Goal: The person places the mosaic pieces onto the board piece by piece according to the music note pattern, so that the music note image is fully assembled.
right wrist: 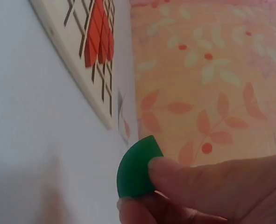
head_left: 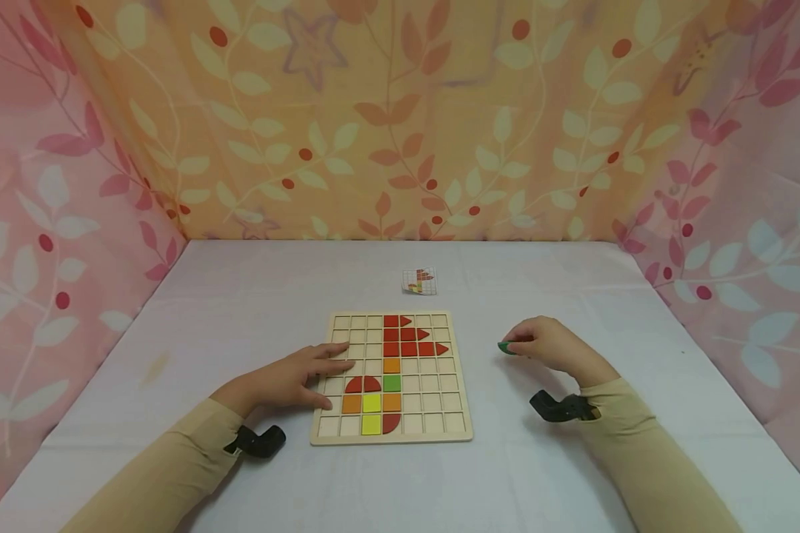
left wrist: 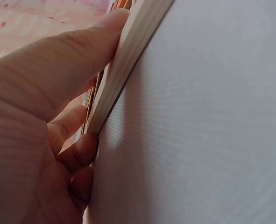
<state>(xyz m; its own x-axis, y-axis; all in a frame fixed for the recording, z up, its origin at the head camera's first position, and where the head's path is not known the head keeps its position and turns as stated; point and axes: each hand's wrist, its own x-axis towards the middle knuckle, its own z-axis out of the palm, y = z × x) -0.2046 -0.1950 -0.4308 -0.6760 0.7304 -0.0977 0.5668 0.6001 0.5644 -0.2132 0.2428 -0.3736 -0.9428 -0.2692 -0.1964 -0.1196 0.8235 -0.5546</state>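
Between thumb and fingers, my right hand (head_left: 553,349) pinches a green quarter-circle tile (right wrist: 135,170), held to the right of the wooden grid board (head_left: 433,403). My left hand (head_left: 287,379) rests at the board's left edge with its fingers spread; the thumb touches the rim in the left wrist view. On the board, rows of red squares ending in pointed red tiles (head_left: 442,349) lie at the top. Below them are an orange tile (head_left: 391,366), a green square (head_left: 391,383), yellow squares (head_left: 371,403), and red quarter-circles (head_left: 390,423).
A small paper card (head_left: 419,281) with a printed coloured grid pattern lies behind the board. White cloth (head_left: 240,296) covers the table. Patterned fabric (head_left: 400,118) hangs at the back and on both sides. Black wrist devices (head_left: 560,406) are strapped at both sleeves.
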